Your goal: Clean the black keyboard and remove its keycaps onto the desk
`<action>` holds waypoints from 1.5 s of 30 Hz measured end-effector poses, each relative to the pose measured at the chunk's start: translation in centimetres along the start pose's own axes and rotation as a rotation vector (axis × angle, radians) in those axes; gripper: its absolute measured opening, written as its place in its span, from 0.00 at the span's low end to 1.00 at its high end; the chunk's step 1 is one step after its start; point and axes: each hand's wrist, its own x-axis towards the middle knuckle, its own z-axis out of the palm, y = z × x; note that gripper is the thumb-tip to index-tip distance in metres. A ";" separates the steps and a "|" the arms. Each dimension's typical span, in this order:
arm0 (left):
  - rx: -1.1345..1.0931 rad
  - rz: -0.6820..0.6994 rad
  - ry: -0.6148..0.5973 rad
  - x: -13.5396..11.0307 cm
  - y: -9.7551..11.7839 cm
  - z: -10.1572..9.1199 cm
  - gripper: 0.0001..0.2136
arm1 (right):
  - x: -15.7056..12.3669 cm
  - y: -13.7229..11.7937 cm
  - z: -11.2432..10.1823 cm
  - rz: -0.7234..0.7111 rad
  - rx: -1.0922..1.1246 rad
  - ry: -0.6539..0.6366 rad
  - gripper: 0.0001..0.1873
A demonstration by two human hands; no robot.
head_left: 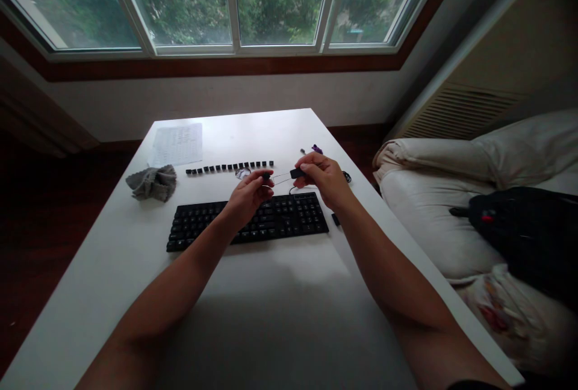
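Above the back edge of a black keyboard (289, 221), my right hand (326, 180) pinches the black handle of a wire keycap puller (296, 173). Two thin wires run from that handle leftward to my left hand (246, 199). Between the thumb and fingers of my left hand is a small black keycap (266, 176), partly covered by the fingertips. The wire ends reach close to this keycap; whether they still grip it I cannot tell. Behind the keyboard a row of several black keycaps (224, 167) lies on the white table (271, 287).
A crumpled grey cloth (152, 183) lies left of the keyboard, with a printed sheet (177, 144) behind it. Near the keycap row is a round shiny object (242, 173). Small purple item (316, 149) and a coiled cable (347, 177) sit beyond my right hand. A sofa (415, 209) stands right.
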 end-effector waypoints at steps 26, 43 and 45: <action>0.217 0.047 0.107 0.4 -0.7 -0.4 0.09 | 0.3 1.0 -0.2 -0.033 0.025 -0.031 0.10; 0.381 0.148 -0.010 0.1 -0.3 -0.1 0.12 | 0.2 1.0 -0.3 -0.044 -0.002 -0.026 0.09; 0.431 0.177 -0.022 0.0 -0.2 0.0 0.12 | 0.2 1.0 -0.3 -0.044 -0.002 -0.022 0.09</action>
